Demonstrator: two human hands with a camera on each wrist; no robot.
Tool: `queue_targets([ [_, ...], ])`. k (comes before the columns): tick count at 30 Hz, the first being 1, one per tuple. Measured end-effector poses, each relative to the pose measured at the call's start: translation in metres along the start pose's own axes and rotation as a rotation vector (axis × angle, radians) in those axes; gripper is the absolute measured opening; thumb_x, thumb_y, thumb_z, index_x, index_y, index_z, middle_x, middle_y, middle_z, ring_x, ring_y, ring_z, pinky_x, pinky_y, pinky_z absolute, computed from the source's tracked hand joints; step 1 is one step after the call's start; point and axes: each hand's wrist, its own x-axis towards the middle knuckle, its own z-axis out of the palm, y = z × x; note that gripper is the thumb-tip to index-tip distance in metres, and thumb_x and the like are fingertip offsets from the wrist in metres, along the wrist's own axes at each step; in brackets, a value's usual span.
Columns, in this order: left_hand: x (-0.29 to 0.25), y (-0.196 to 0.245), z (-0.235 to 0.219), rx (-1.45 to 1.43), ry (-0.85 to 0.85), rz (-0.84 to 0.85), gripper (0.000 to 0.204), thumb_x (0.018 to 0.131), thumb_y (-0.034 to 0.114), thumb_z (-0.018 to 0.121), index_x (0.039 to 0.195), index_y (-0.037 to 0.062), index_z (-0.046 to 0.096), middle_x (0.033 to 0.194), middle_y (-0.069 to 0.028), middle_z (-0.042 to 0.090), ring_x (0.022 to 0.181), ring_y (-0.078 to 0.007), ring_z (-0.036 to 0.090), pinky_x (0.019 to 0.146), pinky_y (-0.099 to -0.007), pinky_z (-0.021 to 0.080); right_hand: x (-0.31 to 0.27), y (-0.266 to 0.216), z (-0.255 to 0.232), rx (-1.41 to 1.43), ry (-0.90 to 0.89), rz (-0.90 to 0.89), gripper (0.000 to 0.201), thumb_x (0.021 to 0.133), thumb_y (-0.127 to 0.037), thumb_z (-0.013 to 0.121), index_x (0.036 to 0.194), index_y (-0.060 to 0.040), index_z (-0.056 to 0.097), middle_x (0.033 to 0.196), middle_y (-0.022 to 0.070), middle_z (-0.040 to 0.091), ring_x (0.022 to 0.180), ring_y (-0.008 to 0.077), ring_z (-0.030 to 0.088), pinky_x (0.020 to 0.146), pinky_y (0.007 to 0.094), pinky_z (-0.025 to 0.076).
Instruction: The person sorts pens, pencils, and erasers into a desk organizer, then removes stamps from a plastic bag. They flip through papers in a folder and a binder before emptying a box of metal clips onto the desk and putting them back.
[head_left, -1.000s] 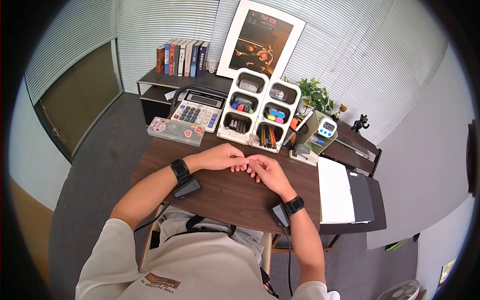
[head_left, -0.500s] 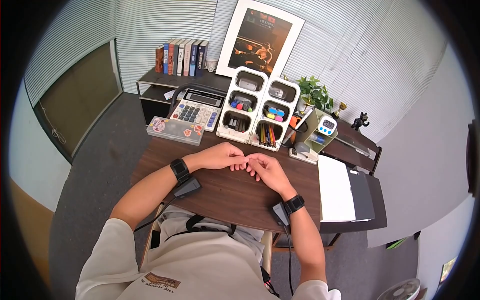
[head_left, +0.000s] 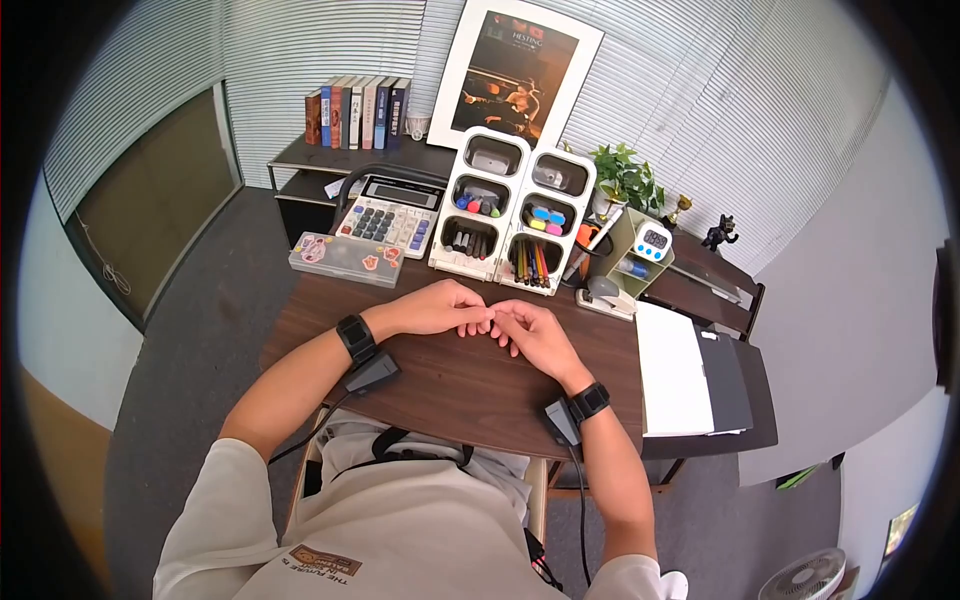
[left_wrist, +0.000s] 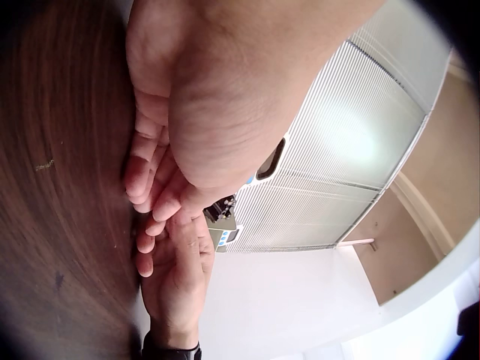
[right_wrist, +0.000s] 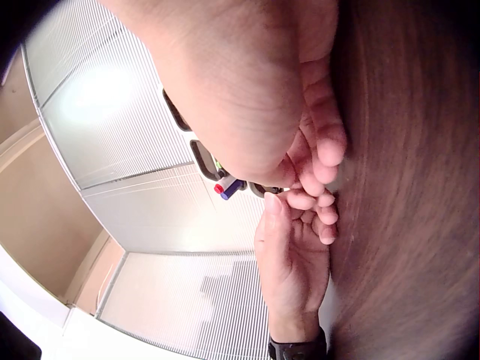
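Note:
My left hand point(head_left: 438, 308) and right hand point(head_left: 534, 334) rest on the brown desk point(head_left: 450, 385), their fingertips meeting in the middle. Fingers of both are loosely bent, and nothing shows between them. In the left wrist view the left palm point(left_wrist: 217, 105) fills the top, with the other hand's fingers touching below. The right wrist view has the right palm point(right_wrist: 232, 90) close up, its fingers hanging down to the desk surface. Just beyond the hands stands a white organizer point(head_left: 464, 268) with markers and colored pencils point(head_left: 528, 264) in its compartments.
Left of the organizer are a calculator point(head_left: 385, 222) and a stickered pencil case point(head_left: 345, 260). To the right stand a stapler point(head_left: 606, 299), a green holder with a digital timer point(head_left: 653, 241), and white paper point(head_left: 676, 375) on a dark folder. Books point(head_left: 357, 115) line the back shelf.
The head view has shifted slightly, so the desk items sit a little higher and further left. Both hands keep the same pose, fingertips together.

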Motion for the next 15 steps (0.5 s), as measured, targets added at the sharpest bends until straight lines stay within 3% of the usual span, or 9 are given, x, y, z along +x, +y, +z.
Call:
queue_targets([
  [15,0.0016,-0.0053,-0.0007,-0.015,-0.015,0.017,0.036,0.108,0.028,0.058,0.103,-0.0022,0.075,0.091,-0.0049,0.073,0.082,-0.0103,0.065,0.074,-0.0266,0.054,0.0003,0.0008,-0.0003,-0.002,-0.006,0.007,0.025,0.108,-0.019,0.056,0.122,-0.0035,0.070,0.095,-0.0005,0.070,0.080,0.0062,0.063,0.064,0.0227,0.053],
])
